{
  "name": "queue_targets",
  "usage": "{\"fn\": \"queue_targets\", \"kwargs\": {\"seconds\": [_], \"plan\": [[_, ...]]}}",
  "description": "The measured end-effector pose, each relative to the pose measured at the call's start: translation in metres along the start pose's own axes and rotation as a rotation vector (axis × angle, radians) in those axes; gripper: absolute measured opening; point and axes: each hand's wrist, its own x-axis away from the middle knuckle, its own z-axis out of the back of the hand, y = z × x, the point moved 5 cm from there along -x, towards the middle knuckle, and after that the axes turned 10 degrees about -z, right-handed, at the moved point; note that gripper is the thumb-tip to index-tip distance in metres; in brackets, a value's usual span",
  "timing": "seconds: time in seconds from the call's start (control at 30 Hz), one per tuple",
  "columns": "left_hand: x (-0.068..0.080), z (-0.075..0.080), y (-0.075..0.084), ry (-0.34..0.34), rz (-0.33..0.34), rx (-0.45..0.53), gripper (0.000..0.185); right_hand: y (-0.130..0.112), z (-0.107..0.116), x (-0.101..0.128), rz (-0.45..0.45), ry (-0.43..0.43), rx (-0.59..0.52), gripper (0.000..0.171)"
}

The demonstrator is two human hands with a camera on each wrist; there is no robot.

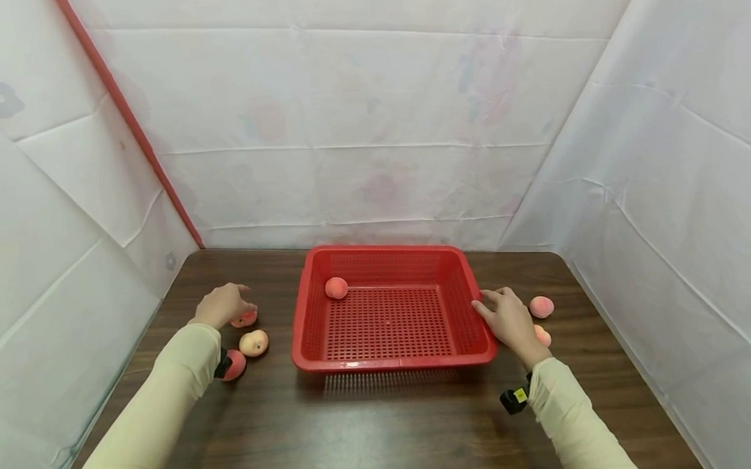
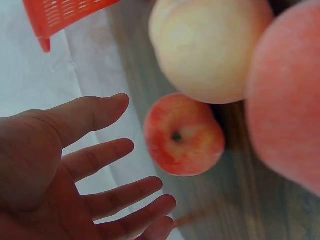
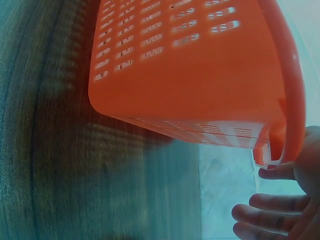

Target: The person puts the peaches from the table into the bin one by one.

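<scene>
A red slotted basket stands mid-table with one peach in its far left corner. My left hand hovers with spread, straight fingers over a reddish peach, not gripping it. In the left wrist view that peach lies just past the fingers, beside a pale peach and a redder one. My right hand rests relaxed against the basket's right rim. The right wrist view shows its fingers by the rim.
On the left lie a pale peach and a red one near my sleeve. Two more peaches sit right of the basket. White sheets wall in the dark wooden table on three sides.
</scene>
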Motion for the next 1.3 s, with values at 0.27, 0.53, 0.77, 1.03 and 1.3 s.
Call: {"fn": "queue_targets", "kwargs": {"seconds": [0.27, 0.53, 0.77, 1.03, 1.3], "plan": [[0.002, -0.003, -0.008, -0.012, 0.005, 0.029, 0.060, 0.000, 0.001, 0.000, 0.009, 0.008, 0.008, 0.048], [0.002, -0.006, -0.013, -0.034, -0.004, 0.057, 0.053, -0.003, 0.005, 0.001, 0.021, 0.004, 0.014, 0.050], [0.001, -0.007, -0.013, -0.033, -0.005, 0.046, 0.053, -0.004, 0.006, 0.002, 0.015, -0.001, 0.031, 0.050], [0.002, -0.007, -0.016, -0.022, -0.007, 0.058, 0.052, -0.004, 0.005, 0.003, 0.008, -0.019, 0.020, 0.051], [0.000, -0.003, -0.016, 0.018, -0.013, 0.039, 0.050, -0.003, 0.004, 0.002, 0.001, -0.027, 0.020, 0.051]]}}
